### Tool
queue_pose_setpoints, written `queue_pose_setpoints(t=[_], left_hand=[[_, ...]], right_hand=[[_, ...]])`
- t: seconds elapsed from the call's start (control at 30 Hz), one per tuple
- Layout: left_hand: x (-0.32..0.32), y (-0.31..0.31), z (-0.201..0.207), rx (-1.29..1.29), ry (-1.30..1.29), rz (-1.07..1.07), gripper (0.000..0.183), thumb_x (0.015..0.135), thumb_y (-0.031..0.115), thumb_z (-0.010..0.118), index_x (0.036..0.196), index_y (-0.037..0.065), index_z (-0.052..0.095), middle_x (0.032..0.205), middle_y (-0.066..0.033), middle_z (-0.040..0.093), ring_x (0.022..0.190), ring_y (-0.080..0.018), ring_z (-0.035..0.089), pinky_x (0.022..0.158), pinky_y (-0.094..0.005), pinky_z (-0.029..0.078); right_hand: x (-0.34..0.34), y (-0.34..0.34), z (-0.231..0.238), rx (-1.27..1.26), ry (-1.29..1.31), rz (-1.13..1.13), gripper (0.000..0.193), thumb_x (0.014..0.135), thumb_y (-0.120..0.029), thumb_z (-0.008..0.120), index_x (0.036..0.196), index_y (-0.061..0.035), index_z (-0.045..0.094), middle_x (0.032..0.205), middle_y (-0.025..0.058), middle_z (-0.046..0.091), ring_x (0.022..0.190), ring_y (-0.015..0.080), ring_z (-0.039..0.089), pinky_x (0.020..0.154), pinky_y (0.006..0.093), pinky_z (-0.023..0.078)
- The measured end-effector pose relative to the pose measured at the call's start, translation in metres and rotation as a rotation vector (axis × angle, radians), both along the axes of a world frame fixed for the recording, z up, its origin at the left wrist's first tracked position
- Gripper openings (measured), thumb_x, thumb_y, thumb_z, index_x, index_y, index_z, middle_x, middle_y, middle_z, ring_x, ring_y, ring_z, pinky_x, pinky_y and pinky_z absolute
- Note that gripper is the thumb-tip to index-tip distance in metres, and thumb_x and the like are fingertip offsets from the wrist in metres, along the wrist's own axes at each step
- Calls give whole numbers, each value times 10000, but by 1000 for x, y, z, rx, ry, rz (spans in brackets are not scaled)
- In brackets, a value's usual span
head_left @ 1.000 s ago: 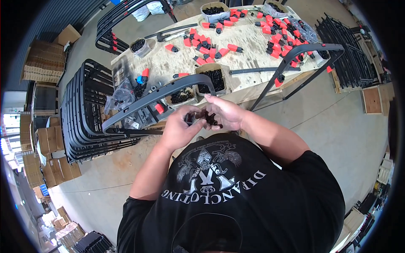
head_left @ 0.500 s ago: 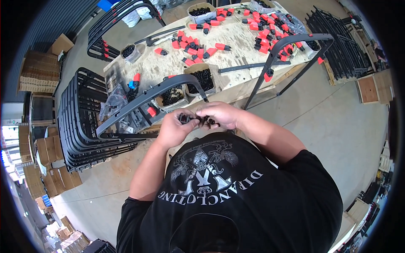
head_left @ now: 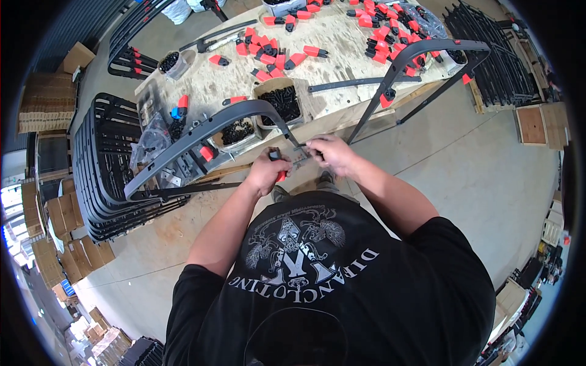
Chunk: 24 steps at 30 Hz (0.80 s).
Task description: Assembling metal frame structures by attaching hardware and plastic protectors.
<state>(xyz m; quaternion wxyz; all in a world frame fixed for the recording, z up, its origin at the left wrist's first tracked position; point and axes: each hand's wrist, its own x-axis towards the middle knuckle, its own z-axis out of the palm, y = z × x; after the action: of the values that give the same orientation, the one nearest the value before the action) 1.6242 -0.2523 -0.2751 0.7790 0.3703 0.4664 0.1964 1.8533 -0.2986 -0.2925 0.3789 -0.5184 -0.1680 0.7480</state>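
Note:
In front of my body, my left hand (head_left: 265, 172) is closed around a red-and-black plastic piece (head_left: 281, 176); most of it is hidden by the fingers. My right hand (head_left: 332, 154) is beside the lower end of a bent black tube frame (head_left: 244, 108), its fingers pinched together. Something small and dark shows at those fingertips, too hidden to name. The frame leans against the near edge of the workbench, its curved top close to two boxes of small black parts. A gap separates my two hands.
On the wooden workbench (head_left: 342, 91) lie many loose red-and-black pieces (head_left: 265, 52). Boxes of black fasteners (head_left: 279, 104) stand along its near edge. A second bent frame (head_left: 397, 67) leans at the right. Stacked black frames (head_left: 113, 171) stand left; cardboard boxes (head_left: 46, 104) are farther left.
My hands were together over small dark parts and have moved apart. The right hand has shifted right, beside the frame's end; red now shows in my left hand. The whole view has tilted slightly.

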Motion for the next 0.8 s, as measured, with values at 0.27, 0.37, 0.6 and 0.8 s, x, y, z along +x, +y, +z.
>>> queue_pose_setpoints(t=[0.27, 0.37, 0.6, 0.8], left_hand=[[45, 7, -31, -108, 41, 172, 262, 848, -28, 762, 1048, -12, 593, 930, -104, 684, 793, -198, 691, 658, -295, 561], [57, 5, -30, -43, 112, 195, 249, 850, -22, 759, 1035, -3, 594, 926, -101, 681, 782, -198, 694, 657, -292, 562], [44, -6, -32, -162, 55, 59, 253, 906, 49, 697, 1130, -13, 596, 979, -99, 666, 859, -214, 669, 826, -358, 584], [41, 12, -35, -191, -79, 91, 256, 902, -2, 630, 1155, -28, 599, 1107, -140, 654, 1030, -260, 646, 946, -410, 552]], right_hand=[[7, 6, -13, -112, -71, -103, 163, 953, -207, 647, 850, -85, 613, 690, -7, 515, 548, 93, 425, 454, 274, 253], [5, 14, -13, -106, -80, -88, 165, 950, -213, 652, 857, -81, 622, 692, -5, 520, 546, 95, 427, 464, 279, 261], [11, 31, -14, -73, -74, -44, 154, 936, -237, 678, 896, -96, 631, 751, -20, 529, 615, 95, 445, 513, 260, 304], [8, 40, -20, -27, -110, 3, 176, 930, -234, 674, 881, -65, 666, 694, 0, 538, 548, 105, 444, 476, 298, 300]])
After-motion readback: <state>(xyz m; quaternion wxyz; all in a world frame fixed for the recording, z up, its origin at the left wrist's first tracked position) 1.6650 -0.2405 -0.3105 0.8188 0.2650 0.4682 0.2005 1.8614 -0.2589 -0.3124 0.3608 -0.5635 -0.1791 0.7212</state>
